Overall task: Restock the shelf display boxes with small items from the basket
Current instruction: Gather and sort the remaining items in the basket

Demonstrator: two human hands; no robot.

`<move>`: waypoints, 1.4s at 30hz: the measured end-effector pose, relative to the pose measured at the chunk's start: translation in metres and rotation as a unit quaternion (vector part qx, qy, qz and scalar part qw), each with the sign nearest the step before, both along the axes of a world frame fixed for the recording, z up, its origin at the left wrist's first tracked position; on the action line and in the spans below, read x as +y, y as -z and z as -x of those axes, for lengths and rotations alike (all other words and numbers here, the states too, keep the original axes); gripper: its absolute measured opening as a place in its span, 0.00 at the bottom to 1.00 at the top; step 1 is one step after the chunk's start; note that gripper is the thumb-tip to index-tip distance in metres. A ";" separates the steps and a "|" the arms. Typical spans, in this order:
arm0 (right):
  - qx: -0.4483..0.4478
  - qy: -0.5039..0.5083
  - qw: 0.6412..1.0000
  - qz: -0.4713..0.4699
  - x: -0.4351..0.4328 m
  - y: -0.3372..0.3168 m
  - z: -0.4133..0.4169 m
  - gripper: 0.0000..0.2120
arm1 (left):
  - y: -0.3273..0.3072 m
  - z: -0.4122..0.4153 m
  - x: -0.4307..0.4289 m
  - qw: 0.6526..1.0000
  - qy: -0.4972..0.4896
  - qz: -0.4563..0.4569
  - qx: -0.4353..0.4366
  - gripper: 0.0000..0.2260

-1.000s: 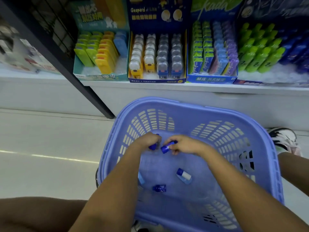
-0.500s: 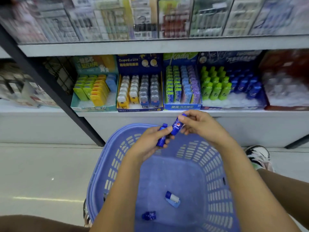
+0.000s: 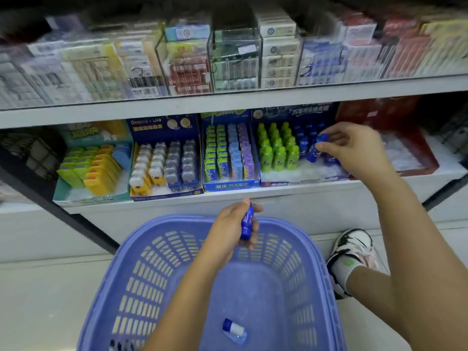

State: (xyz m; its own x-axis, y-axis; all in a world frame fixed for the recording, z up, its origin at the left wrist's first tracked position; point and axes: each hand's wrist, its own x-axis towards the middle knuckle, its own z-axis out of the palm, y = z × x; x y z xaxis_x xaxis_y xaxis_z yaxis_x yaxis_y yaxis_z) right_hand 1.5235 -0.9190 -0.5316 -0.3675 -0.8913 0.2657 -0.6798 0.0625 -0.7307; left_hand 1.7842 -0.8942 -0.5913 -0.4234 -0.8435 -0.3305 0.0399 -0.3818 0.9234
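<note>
A purple plastic basket stands on the floor below me, and a small light-blue bottle with a blue cap lies on its bottom. My left hand grips a small dark-blue bottle above the basket's far rim. My right hand has reached into the display box of green and blue bottles on the lower shelf. It pinches another small blue bottle at the blue rows.
Left of that box stand a box of green, blue and purple packs, a box of animal-shaped items and a box of yellow and green items. A red box is at right. My shoe rests beside the basket.
Both hands rose out of the basket, each with a blue bottle. My right hand then moved away to the shelf box at the right; the left stays over the basket rim.
</note>
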 end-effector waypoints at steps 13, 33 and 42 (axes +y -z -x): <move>0.160 -0.061 0.982 -0.084 -0.027 0.017 0.039 0.10 | 0.012 0.012 -0.004 0.990 0.041 -0.081 0.111 0.18; 0.213 -0.003 0.974 -0.079 -0.024 0.008 0.031 0.14 | 0.002 0.030 -0.007 0.994 0.000 0.109 0.015 0.14; -0.209 -0.230 0.947 -0.079 0.014 -0.020 -0.026 0.06 | -0.017 0.080 -0.020 0.973 -0.080 0.210 0.046 0.13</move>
State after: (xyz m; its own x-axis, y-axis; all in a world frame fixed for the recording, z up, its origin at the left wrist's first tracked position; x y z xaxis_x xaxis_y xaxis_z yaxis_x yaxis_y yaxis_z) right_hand 1.5490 -0.9053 -0.5113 0.0258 -0.9991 0.0326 -0.3160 -0.0391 -0.9480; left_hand 1.7042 -0.9147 -0.5740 -0.2863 -0.9539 0.0904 0.1581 0.0461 0.9864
